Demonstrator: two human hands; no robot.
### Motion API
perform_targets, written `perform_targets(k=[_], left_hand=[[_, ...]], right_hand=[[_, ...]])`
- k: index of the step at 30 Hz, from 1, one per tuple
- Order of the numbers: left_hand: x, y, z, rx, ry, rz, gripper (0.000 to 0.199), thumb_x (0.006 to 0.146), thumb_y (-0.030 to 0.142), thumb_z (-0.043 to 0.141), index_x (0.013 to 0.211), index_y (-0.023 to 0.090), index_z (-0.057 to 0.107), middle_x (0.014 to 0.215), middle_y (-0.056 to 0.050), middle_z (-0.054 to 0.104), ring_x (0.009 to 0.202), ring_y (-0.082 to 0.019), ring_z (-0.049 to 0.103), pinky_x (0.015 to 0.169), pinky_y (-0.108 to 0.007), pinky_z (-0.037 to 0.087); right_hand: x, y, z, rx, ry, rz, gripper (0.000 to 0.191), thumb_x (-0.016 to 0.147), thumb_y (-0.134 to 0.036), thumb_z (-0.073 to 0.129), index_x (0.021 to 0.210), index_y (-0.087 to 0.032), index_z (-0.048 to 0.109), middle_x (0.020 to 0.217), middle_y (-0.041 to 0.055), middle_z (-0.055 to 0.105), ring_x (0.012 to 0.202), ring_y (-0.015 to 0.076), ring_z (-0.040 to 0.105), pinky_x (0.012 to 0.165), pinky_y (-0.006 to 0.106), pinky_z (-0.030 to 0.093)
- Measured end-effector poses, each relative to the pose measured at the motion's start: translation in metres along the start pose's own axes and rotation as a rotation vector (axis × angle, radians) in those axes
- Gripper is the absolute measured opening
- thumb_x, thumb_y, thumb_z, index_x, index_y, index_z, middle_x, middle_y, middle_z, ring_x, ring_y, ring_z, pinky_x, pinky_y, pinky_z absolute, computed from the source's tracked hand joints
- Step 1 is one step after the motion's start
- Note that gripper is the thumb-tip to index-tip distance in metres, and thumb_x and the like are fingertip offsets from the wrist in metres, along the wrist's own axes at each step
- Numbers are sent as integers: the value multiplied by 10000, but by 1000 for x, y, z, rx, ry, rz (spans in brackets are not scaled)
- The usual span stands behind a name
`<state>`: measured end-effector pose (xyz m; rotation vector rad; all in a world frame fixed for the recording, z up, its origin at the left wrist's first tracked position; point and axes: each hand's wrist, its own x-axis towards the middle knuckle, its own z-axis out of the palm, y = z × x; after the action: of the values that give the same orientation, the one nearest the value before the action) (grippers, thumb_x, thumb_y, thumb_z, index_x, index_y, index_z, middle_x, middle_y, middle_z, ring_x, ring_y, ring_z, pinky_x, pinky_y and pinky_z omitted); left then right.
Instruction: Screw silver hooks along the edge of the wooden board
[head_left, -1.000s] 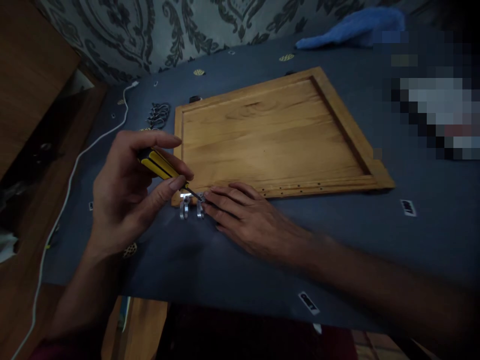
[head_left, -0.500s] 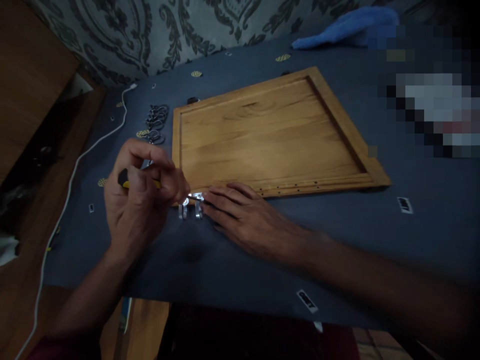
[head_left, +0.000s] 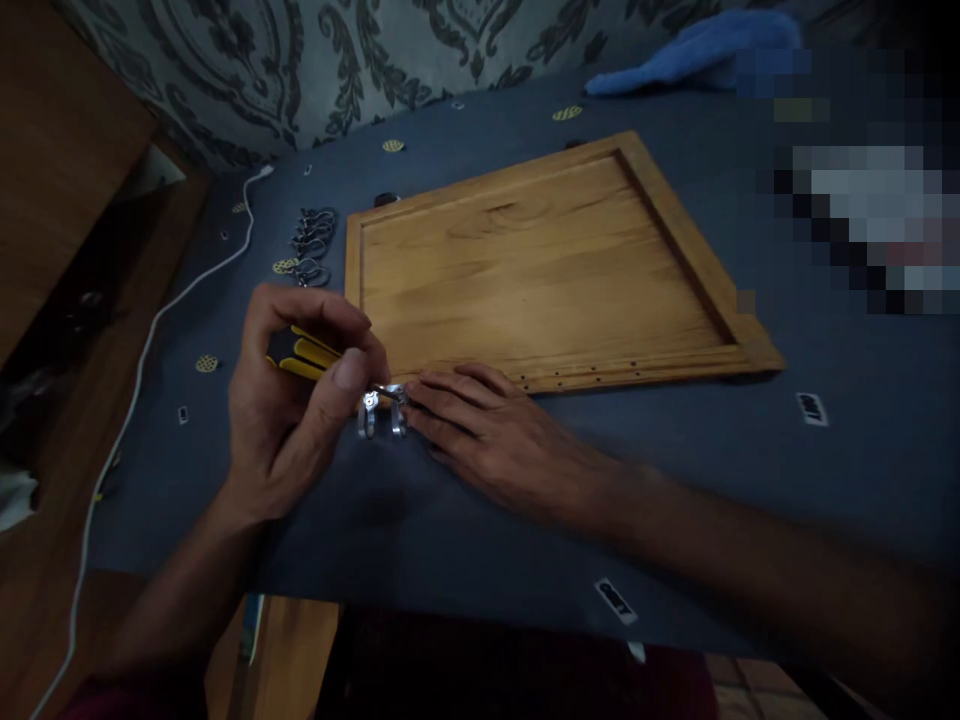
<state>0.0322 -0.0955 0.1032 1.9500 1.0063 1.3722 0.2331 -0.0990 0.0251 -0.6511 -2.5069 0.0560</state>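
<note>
A framed wooden board (head_left: 517,270) lies on the dark cloth, with several small dark holes along its near edge. At the board's near left corner sit metal hooks (head_left: 367,415). My left hand (head_left: 300,400) is closed on a screwdriver (head_left: 307,355) with a yellow and black handle, its thin shaft reaching to the metal piece. My right hand (head_left: 480,420) rests flat with its fingers spread on the board's near edge, fingertips beside the hooks.
Several metal hooks (head_left: 313,235) lie left of the board. A white cable (head_left: 154,325) runs down the left side. A blue cloth (head_left: 697,55) lies at the back. The right side is pixelated.
My left hand has shifted slightly right and its thumb has moved forward along the screwdriver, showing more of the handle. My right hand has stayed in place.
</note>
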Motion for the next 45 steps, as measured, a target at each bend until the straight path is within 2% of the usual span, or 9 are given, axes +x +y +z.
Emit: perform_targets(k=[4,10,13,16,21,26,30,35,45], left_hand=[[1,-4,-9,285,14,155,170,934,327,711,1094,287,667,937,-18,663,785,-193,667,694,-379,514],[4,-5,-11,269,46,226,415,811,205,846,1187,283,688,993,8,660,758,-154,691,675,-325,563],[4,2,-5,217,67,164,407,865,173,788,1222,329,669,1046,4,630,775,-154,707,706,-353,584],[3,8,3,52,16,39,294,963,147,644,1199,323,661,920,-8,630,762,-164,691,690,-368,588],[7,8,16,-213,71,25,47,967,258,670,1011,268,683,763,0,556,576,-139,523,558,-346,532],[17,10,29,-335,135,-152,290,890,520,749,840,252,651,601,36,414,475,-116,345,418,-287,314],[24,15,39,-409,189,-169,437,877,581,737,693,218,578,532,45,364,408,-82,246,356,-264,184],[27,19,41,-421,168,-221,513,935,576,666,613,210,506,473,56,280,374,-74,220,352,-254,172],[38,11,34,-506,-30,-184,646,861,639,716,528,196,382,384,87,157,273,-35,92,283,-204,131]], right_hand=[[0,0,-1,-3,-7,-1,335,1045,-139,478,1317,-80,664,1417,160,660,1339,294,585,1125,515,492],[-1,-1,3,-10,28,9,342,1047,-147,486,1337,-75,651,1400,143,676,1319,291,594,1138,493,479],[-1,-1,4,1,20,20,345,1046,-147,489,1348,-88,647,1410,140,670,1337,278,582,1133,503,477],[0,0,2,20,-2,18,347,1036,-145,509,1352,-106,648,1419,139,664,1362,274,559,1133,507,470],[1,1,-2,20,-17,-9,324,1029,-151,520,1314,-110,669,1400,152,671,1344,286,569,1113,520,478],[-1,1,1,15,10,-13,318,1013,-141,545,1300,-95,674,1406,160,665,1330,294,578,1115,518,476],[-1,1,2,16,28,-15,326,1012,-139,545,1310,-96,669,1402,161,666,1335,296,574,1119,519,473],[-2,1,2,-20,25,-15,322,1040,-149,483,1300,-112,670,1393,125,676,1323,275,579,1136,481,463],[-2,2,4,13,47,-27,322,1033,-136,503,1312,-72,651,1380,160,677,1335,294,574,1127,513,466]])
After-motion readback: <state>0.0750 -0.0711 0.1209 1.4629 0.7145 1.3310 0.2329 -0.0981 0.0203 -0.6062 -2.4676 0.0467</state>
